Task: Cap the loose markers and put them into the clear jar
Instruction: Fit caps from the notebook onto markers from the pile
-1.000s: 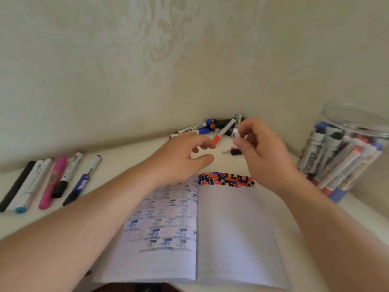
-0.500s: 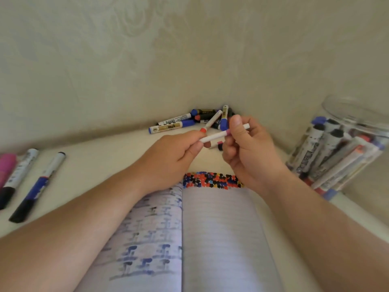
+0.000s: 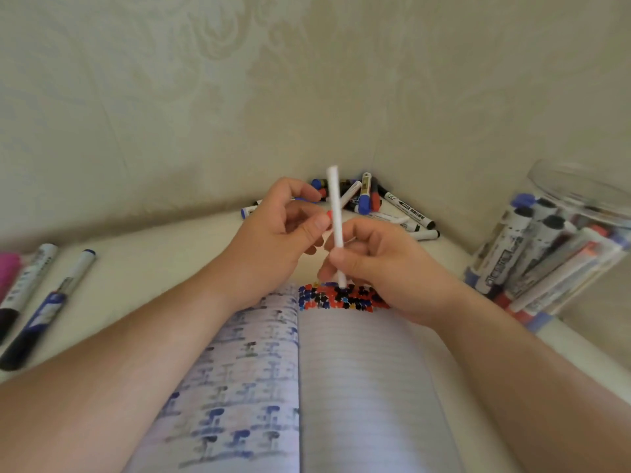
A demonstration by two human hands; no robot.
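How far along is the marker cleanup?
Partly done. The clear jar already holds many markers. The right hand grips a white marker upright, tip on the notebook; the left hand pinches a small red piece. Left: the corner pile and left-edge markers.

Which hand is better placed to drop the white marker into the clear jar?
Right. The right hand already grips the white marker, and the clear jar stands on its side. The left hand pinches something small and red.

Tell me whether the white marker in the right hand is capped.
Uncapped, it seems: the white marker stands tip-down on the notebook, while the left hand fingers pinch a small red piece, probably its cap.
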